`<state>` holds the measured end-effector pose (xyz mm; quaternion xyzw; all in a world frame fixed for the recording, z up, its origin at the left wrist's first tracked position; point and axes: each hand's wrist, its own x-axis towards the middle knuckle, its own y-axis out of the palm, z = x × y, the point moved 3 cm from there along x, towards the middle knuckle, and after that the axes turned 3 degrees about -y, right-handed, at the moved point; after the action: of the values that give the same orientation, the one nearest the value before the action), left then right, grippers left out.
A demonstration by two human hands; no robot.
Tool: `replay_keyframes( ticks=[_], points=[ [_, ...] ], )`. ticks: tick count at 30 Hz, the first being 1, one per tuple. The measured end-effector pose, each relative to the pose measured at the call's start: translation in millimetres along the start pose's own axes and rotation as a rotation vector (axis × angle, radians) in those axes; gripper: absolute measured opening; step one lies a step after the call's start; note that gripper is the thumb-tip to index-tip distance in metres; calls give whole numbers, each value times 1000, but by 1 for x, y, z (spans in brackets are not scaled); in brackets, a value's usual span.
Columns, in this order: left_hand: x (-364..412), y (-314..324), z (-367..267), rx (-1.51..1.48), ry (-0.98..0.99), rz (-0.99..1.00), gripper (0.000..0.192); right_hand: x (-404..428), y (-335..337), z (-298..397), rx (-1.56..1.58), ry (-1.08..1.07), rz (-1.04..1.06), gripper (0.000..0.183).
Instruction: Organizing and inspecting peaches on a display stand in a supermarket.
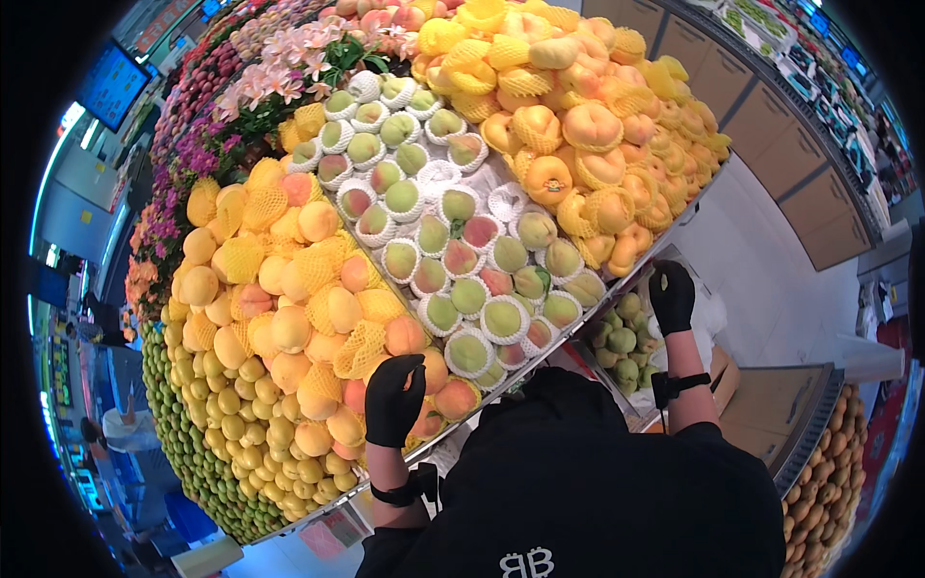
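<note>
My left hand [396, 401], in a black glove, is over the near edge of a heap of yellow peaches [291, 329], with its fingers curled. My right hand [672, 296], gloved too, is beyond the stall's front edge, beside a box of green fruit [623, 339] and white wrapping [704, 307]. Its fingertips are bent inward; whether either hand holds anything is hidden. Between the hands slopes a bed of green and reddish peaches [504, 320] in white foam nets. Empty foam nets [439, 175] lie among them.
Flat peaches [594, 127] in yellow nets are piled at the upper right. Yellow fruit [249, 412] and small green fruit [184, 448] fill the lower left. Artificial flowers [278, 68] line the far side. A cardboard box [723, 376] and brown cabinets [769, 137] stand at right.
</note>
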<state>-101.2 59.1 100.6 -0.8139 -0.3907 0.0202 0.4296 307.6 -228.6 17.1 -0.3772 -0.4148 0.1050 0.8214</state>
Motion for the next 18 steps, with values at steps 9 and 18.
replay_keyframes(
  ticks=[9, 18],
  points=[
    [-20, -20, -13, 18, -134, -101, 16, 154, 91, 174, 397, -616, 314, 8],
    [-58, -37, -11, 109, -274, -213, 17, 185, 246, 203, -376, -939, 638, 17]
  ],
)
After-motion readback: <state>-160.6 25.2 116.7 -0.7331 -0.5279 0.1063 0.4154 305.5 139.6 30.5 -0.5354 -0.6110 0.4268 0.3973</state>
